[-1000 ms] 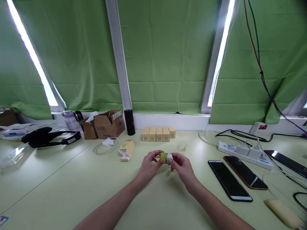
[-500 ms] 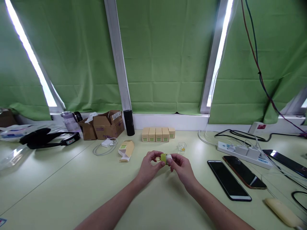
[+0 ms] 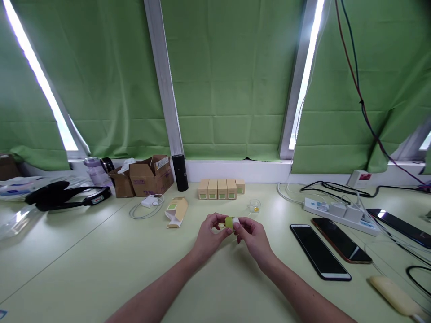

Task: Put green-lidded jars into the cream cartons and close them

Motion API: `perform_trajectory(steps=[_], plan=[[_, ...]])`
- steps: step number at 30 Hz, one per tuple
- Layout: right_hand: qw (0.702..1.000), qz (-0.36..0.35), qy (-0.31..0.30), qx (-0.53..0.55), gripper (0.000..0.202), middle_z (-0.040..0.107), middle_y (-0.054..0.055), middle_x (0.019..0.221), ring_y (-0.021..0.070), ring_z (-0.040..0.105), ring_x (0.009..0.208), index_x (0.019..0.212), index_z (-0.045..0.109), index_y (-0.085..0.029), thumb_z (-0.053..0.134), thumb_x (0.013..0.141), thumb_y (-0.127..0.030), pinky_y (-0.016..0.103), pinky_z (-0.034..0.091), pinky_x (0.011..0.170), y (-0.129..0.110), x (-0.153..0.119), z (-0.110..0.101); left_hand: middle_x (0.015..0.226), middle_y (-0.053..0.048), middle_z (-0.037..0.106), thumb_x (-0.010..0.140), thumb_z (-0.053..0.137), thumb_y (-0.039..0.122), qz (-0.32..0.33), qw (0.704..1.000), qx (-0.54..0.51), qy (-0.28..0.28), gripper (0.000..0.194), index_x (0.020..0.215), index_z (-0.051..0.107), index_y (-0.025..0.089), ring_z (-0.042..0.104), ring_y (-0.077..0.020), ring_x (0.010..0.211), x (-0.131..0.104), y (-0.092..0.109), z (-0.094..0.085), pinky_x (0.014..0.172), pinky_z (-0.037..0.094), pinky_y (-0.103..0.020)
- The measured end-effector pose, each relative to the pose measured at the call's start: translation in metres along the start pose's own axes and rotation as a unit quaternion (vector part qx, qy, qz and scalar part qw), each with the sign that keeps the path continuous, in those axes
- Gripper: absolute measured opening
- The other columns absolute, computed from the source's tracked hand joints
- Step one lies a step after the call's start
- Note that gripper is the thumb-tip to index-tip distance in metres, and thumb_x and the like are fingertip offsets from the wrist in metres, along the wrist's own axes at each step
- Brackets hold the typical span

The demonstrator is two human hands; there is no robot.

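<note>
Between my two hands is a small green-and-white cylinder (image 3: 229, 222), held up a little over the table. My left hand (image 3: 209, 237) pinches its green end, where a pale loop sticks out by the fingers. My right hand (image 3: 254, 238) has thumb and fingers closed on the white end. Fingertips cover part of the piece, so its exact kind is unclear. Beyond my right hand stands a small clear container (image 3: 255, 206) with something yellow in it. An opened kraft paper box (image 3: 177, 211) lies left of my left hand.
Several small kraft boxes (image 3: 217, 189) stand in a row at the back. Left are a white charger (image 3: 150, 201), a cardboard box (image 3: 151, 176) and a black cylinder (image 3: 180, 172). Rightward lie a white-edged phone (image 3: 319, 252), another phone (image 3: 341, 240) and a power strip (image 3: 340, 216).
The fingers of my right hand have shifted slightly on the white end. Both hands keep hold of the cylinder, and the view has moved a little.
</note>
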State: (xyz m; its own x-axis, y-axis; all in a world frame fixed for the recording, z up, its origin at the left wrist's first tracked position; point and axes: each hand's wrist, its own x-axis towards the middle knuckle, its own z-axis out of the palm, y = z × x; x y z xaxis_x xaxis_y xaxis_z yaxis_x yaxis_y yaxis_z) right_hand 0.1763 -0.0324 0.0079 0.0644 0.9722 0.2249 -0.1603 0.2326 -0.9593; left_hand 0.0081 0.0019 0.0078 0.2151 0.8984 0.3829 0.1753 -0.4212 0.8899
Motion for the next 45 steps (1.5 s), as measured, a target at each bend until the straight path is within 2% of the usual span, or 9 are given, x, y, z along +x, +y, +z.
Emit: perform_trajectory(steps=[6, 11, 15, 20, 24, 30, 33, 39, 45], plan=[[1.0, 0.015, 0.001, 0.023, 0.064, 0.066, 0.001, 0.071, 0.0225, 0.067, 0.074, 0.117, 0.074, -0.021, 0.083, 0.071, -0.064, 0.032, 0.056, 0.055, 0.001, -0.002, 0.001, 0.099, -0.008, 0.071, 0.079, 0.08, 0.048, -0.012, 1.0, 0.023, 0.007, 0.032, 0.094, 0.072, 0.02, 0.063, -0.0226, 0.088, -0.002, 0.004, 0.001, 0.083, 0.051, -0.036], [1.0, -0.005, -0.002, 0.031, 0.054, 0.068, 0.003, 0.076, 0.0209, 0.066, 0.071, 0.105, 0.076, -0.02, 0.083, 0.073, -0.063, 0.033, 0.058, 0.056, -0.002, -0.001, 0.001, 0.111, -0.01, 0.068, 0.088, 0.071, 0.048, 0.03, 0.995, 0.091, 0.0, 0.035, 0.113, 0.073, 0.024, 0.061, -0.0277, 0.104, -0.005, 0.007, 0.001, 0.09, 0.053, -0.042], [0.998, 0.005, 0.015, 0.058, 0.054, 0.07, 0.004, 0.081, 0.022, 0.069, 0.072, 0.105, 0.074, -0.021, 0.085, 0.071, -0.062, 0.036, 0.06, 0.063, -0.005, -0.002, 0.001, 0.144, -0.013, 0.052, 0.09, 0.071, 0.034, 0.116, 0.983, 0.145, -0.006, 0.061, 0.147, 0.05, 0.03, 0.053, -0.0312, 0.129, -0.015, 0.01, 0.006, 0.103, 0.051, -0.046], [0.997, 0.003, 0.011, 0.074, 0.05, 0.068, 0.002, 0.08, 0.0195, 0.067, 0.071, 0.098, 0.072, -0.021, 0.084, 0.073, -0.063, 0.037, 0.061, 0.069, -0.002, -0.007, 0.007, 0.145, -0.014, 0.048, 0.097, 0.057, 0.022, 0.149, 0.976, 0.158, -0.023, 0.055, 0.151, 0.045, 0.028, 0.053, -0.031, 0.135, -0.023, 0.01, 0.012, 0.108, 0.052, -0.047], [0.997, 0.007, 0.008, 0.071, 0.049, 0.068, 0.003, 0.083, 0.0178, 0.065, 0.069, 0.094, 0.069, -0.021, 0.083, 0.073, -0.064, 0.034, 0.06, 0.062, 0.0, -0.009, 0.01, 0.146, -0.013, 0.048, 0.098, 0.052, 0.017, 0.147, 0.98, 0.132, -0.031, 0.055, 0.151, 0.045, 0.029, 0.053, -0.0306, 0.135, -0.023, 0.008, 0.012, 0.113, 0.05, -0.048], [0.997, -0.053, 0.008, -0.058, 0.04, 0.073, 0.01, 0.092, 0.0241, 0.069, 0.081, 0.103, 0.073, -0.022, 0.076, 0.085, -0.058, 0.034, 0.057, 0.062, -0.004, -0.009, -0.001, 0.145, -0.015, 0.051, 0.1, 0.058, 0.038, 0.065, 0.996, -0.04, -0.036, 0.047, 0.145, 0.051, 0.025, 0.061, -0.029, 0.124, -0.015, 0.008, 0.01, 0.103, 0.058, -0.044], [0.967, -0.174, 0.033, -0.184, 0.037, 0.069, 0.012, 0.119, 0.0234, 0.069, 0.086, 0.12, 0.07, -0.026, 0.076, 0.088, -0.042, 0.034, 0.058, 0.064, -0.003, -0.009, -0.009, 0.14, -0.017, 0.057, 0.095, 0.066, 0.046, 0.015, 0.99, -0.13, -0.05, 0.052, 0.14, 0.054, 0.021, 0.063, -0.0301, 0.12, -0.011, 0.01, 0.008, 0.099, 0.059, -0.045], [0.819, -0.379, -0.017, -0.43, 0.037, 0.065, 0.014, 0.134, 0.0229, 0.073, 0.098, 0.136, 0.058, -0.024, 0.053, 0.099, -0.019, 0.034, 0.062, 0.07, 0.003, -0.009, -0.016, 0.128, -0.015, 0.067, 0.091, 0.072, 0.049, -0.025, 0.972, -0.206, -0.11, 0.057, 0.136, 0.058, 0.017, 0.065, -0.0312, 0.119, -0.01, 0.014, 0.007, 0.101, 0.055, -0.045], [0.791, -0.416, -0.019, -0.447, 0.034, 0.069, 0.012, 0.132, 0.0236, 0.071, 0.117, 0.134, 0.058, -0.023, 0.052, 0.101, -0.016, 0.036, 0.066, 0.085, 0.005, -0.007, -0.015, 0.133, -0.014, 0.067, 0.09, 0.073, 0.049, -0.023, 0.969, -0.216, -0.117, 0.054, 0.133, 0.063, 0.019, 0.06, -0.0318, 0.127, -0.01, 0.012, 0.01, 0.108, 0.05, -0.045]])
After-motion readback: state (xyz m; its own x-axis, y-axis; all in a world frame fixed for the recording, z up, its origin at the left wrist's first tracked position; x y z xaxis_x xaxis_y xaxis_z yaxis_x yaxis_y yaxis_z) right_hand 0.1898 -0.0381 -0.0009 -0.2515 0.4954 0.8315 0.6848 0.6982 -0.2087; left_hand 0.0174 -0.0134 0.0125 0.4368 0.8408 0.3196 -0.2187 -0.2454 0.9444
